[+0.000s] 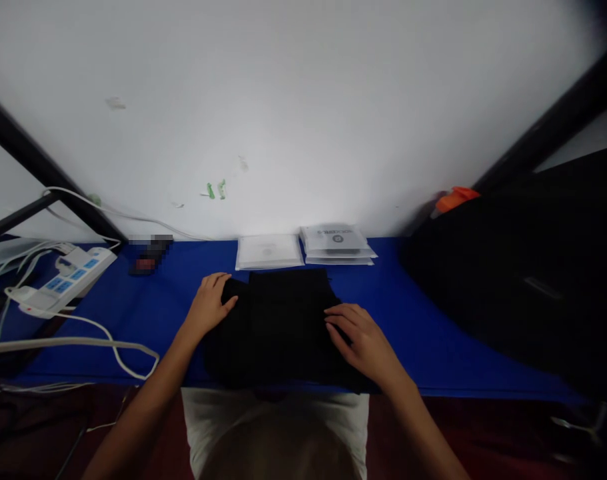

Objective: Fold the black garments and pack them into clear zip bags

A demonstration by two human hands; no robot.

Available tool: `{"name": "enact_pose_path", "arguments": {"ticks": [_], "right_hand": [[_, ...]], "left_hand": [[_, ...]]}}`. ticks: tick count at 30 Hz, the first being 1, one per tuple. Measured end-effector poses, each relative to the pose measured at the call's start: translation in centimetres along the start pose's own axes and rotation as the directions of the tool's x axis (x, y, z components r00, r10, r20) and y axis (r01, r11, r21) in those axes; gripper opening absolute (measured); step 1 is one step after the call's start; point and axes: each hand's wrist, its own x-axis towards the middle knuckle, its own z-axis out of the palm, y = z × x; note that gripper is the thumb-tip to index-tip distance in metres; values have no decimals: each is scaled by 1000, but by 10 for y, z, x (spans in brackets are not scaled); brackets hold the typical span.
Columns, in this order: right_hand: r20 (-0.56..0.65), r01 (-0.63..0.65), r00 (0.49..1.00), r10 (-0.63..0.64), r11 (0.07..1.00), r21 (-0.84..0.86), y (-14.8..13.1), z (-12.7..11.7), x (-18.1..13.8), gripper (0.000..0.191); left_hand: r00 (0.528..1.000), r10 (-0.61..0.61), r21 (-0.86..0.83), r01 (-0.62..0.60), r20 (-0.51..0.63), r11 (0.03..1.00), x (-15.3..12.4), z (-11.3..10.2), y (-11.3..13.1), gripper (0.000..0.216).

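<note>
In front of me on the blue tabletop lies a folded black cloth (288, 327), too dark to tell what kind of garment or fabric it is. My left hand (212, 303) has hold of its upper left corner, fingers over the far edge and thumb on the near side. Along the right edge rests my right hand (356, 333), its fingers stretched out and touching the fabric. Just beyond the cloth sit a flat white plastic packet (269, 252) and a small stack of similar packets (337, 243) with dark print.
A white power strip (66, 283) with plugs and loose cables occupies the left end of the blue table (383, 347). Near it lies a blurred dark object (152, 255). A large black fabric heap (523, 280) covers the right end, with something orange (457, 199) behind it.
</note>
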Motion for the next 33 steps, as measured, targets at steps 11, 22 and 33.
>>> {"name": "enact_pose_path", "arguments": {"ticks": [11, 22, 33], "right_hand": [[75, -32, 997, 27, 998, 57, -3, 28, 4, 16], [44, -70, 997, 66, 994, 79, -2, 36, -2, 13], [-99, -44, 993, 58, 989, 142, -6, 33, -5, 12]], "left_hand": [[986, 169, -224, -166, -7, 960, -20, -30, 19, 6], [981, 0, -49, 10, 193, 999, -78, -25, 15, 37], [985, -6, 11, 4, 175, 1000, -57, -34, 10, 8]]}}
